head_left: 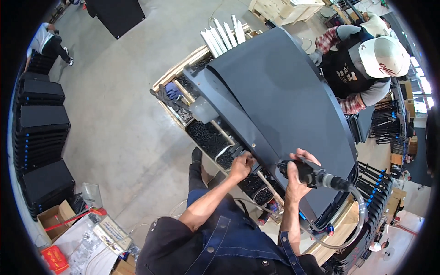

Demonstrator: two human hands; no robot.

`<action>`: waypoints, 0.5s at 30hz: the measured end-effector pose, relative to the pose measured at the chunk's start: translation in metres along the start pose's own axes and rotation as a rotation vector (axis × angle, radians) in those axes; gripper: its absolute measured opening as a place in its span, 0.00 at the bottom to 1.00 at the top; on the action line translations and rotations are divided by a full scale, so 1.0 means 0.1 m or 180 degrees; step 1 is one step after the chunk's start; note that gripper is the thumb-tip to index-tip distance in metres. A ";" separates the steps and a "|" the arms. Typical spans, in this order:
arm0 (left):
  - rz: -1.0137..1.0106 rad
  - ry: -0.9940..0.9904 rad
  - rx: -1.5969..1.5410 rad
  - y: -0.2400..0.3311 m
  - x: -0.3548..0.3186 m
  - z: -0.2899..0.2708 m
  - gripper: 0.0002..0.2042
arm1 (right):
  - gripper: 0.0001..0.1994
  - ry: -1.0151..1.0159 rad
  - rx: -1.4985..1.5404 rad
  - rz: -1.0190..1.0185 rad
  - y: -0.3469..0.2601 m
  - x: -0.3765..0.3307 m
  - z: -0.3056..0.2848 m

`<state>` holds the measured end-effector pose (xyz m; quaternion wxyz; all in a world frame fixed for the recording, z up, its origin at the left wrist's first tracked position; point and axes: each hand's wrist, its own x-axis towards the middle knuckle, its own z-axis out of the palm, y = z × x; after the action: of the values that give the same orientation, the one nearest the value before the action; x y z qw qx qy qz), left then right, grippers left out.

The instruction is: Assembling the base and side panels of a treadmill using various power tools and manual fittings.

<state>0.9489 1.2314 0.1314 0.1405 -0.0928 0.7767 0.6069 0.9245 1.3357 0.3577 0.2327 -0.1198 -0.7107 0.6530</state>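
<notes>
A black and navy top (243, 259) shows pale stitching, round studs (210, 250) and a narrow navy tab (288, 250); below come dark trousers (198, 178) and a dark shoe (196, 155). Both hands (241, 167) are bare.

We are gripping a black power tool (309, 174) in our right hand (296, 184) over a large dark-grey panel (279, 91), while our left hand (241, 167) is resting by the panel's near edge and a co-worker (341, 73) in a white cap (384, 56) is leaning opposite.
</notes>
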 end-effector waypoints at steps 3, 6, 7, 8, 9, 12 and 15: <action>0.0428 0.0410 0.0357 -0.21 0.16 -0.49 0.10 | 0.24 -0.1286 0.0105 -0.0230 -0.01 0.19 -0.14; 0.0359 0.0517 0.0778 -0.55 0.45 -1.04 0.10 | 0.25 -0.0403 0.0321 0.0109 0.04 0.14 -0.07; 0.0335 0.0454 0.0912 -0.63 0.57 -1.13 0.10 | 0.24 -0.0074 -0.0034 0.0026 0.04 0.06 0.08; 0.0292 0.0409 0.1057 -0.73 0.63 -1.22 0.11 | 0.24 0.0240 -0.0379 -0.0030 0.01 -0.06 0.26; 0.0342 0.0357 0.1080 -0.83 0.71 -1.24 0.11 | 0.24 0.0032 -0.0535 -0.0264 0.00 -0.07 0.36; 0.0422 -0.0015 0.1510 -1.04 0.84 -1.30 0.12 | 0.24 -0.0588 -0.0209 -0.0324 -0.04 0.10 0.13; 0.0956 0.0085 0.1644 -0.59 0.69 -1.12 0.11 | 0.26 0.0652 0.0058 0.0038 -0.42 0.10 -0.01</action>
<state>0.8904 1.1108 0.0799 0.0578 0.0540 0.9123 0.4019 0.9224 1.3366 0.4006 0.3014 -0.1880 -0.6764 0.6452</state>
